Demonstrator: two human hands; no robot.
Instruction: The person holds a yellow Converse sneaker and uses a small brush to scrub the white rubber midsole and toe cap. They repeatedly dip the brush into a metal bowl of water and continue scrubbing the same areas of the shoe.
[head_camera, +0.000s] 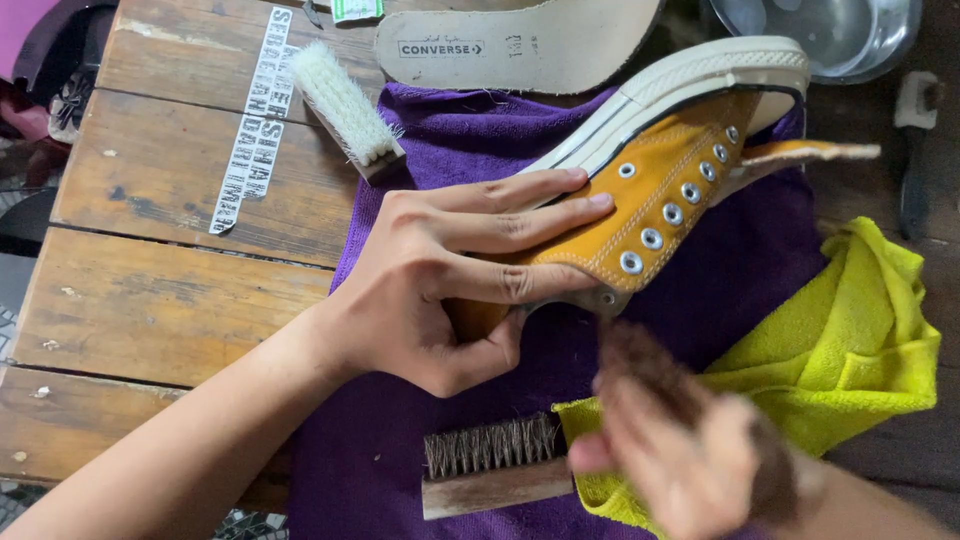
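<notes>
Two hands: your left hand (440, 280) gripped the mustard sneaker (660, 190); your blurred right hand (690, 450), grip untellable, needed light strokes below those fingers.

Canvas sneaker (660, 190); rough wood table (170, 180); terry cloth (850, 340).

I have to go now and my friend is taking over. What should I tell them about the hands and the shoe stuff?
Left hand: grips the mustard-yellow sneaker at its heel end, tilted on its side over the purple towel, laces out.
Right hand: blurred in motion just below the shoe; it seems to hold something dark, but what it is cannot be told.
Nearby: brown-bristle wooden brush on the towel, white-bristle brush at the towel's top corner, yellow cloth to the right, insole and metal bowl at the top.
Done: laces and insole out.
Left: cannot tell how clean the shoe is.
</notes>
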